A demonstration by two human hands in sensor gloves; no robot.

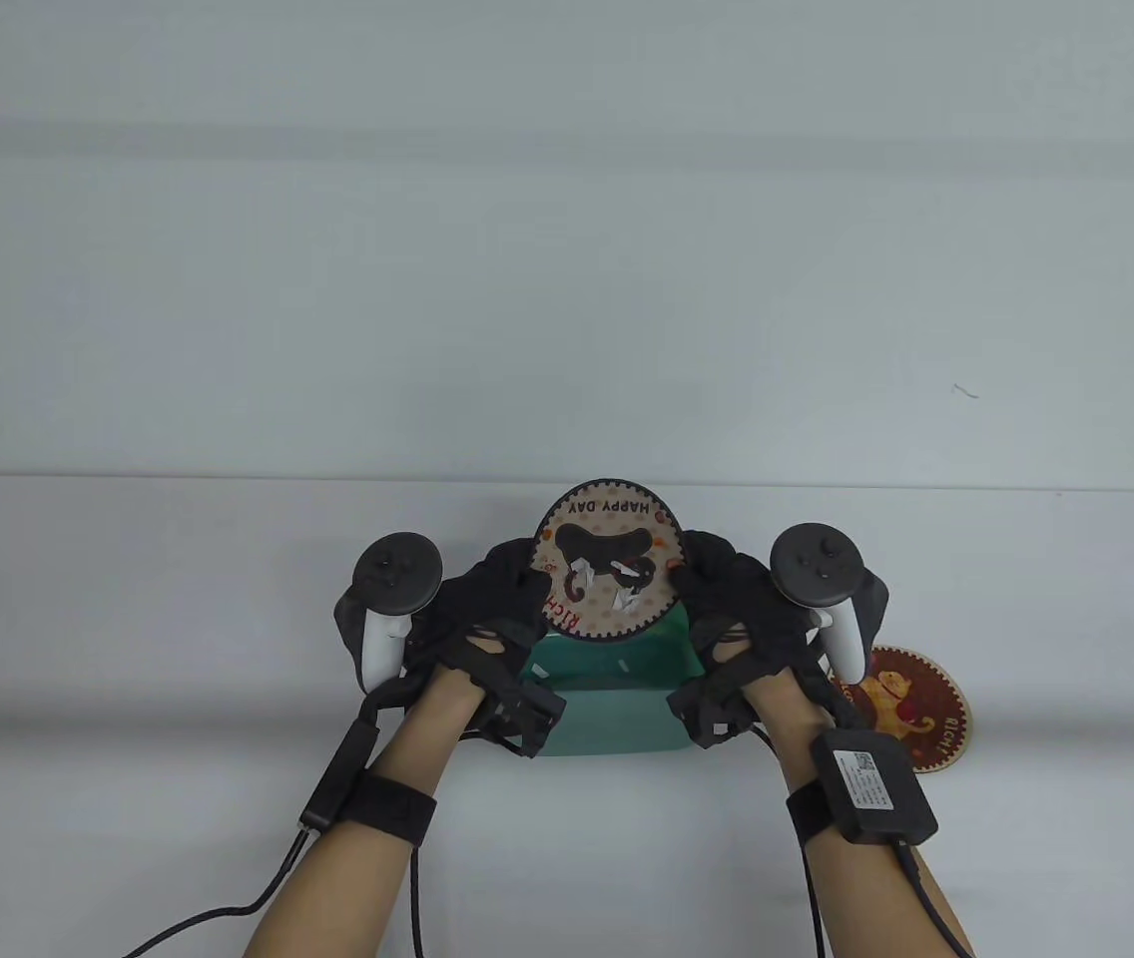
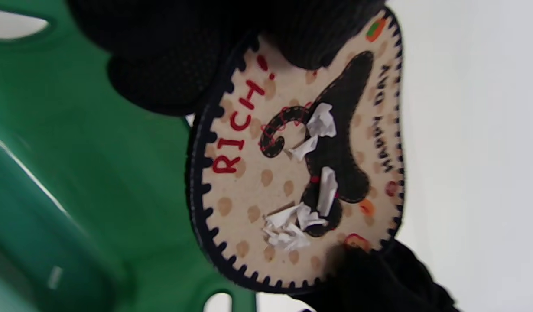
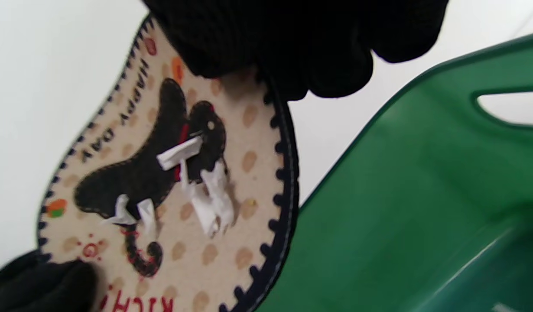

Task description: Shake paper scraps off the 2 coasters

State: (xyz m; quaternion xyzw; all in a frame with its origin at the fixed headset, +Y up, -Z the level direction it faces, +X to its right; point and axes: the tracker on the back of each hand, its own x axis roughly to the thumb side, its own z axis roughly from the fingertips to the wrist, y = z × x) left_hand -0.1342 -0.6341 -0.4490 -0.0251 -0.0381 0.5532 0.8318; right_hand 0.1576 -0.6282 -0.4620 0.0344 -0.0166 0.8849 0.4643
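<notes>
A round beige coaster [image 1: 609, 561] with a black dog and the words HAPPY DAY is held tilted above a green bin [image 1: 607, 714]. My left hand [image 1: 502, 589] grips its left edge and my right hand [image 1: 717, 584] grips its right edge. White paper scraps [image 2: 307, 182] cling to the coaster's face [image 2: 292, 173], also seen as scraps [image 3: 197, 186] on the coaster [image 3: 171, 182] in the right wrist view. A second coaster [image 1: 911, 714], red with a yellow dog, lies flat on the table beside my right wrist, partly hidden by it.
The green bin's wall [image 2: 97, 173] and cut-out handle [image 3: 509, 108] fill much of both wrist views. The white table [image 1: 128, 619] stretches left and right of the hands, with a pale wall [image 1: 567, 249] beyond its far edge.
</notes>
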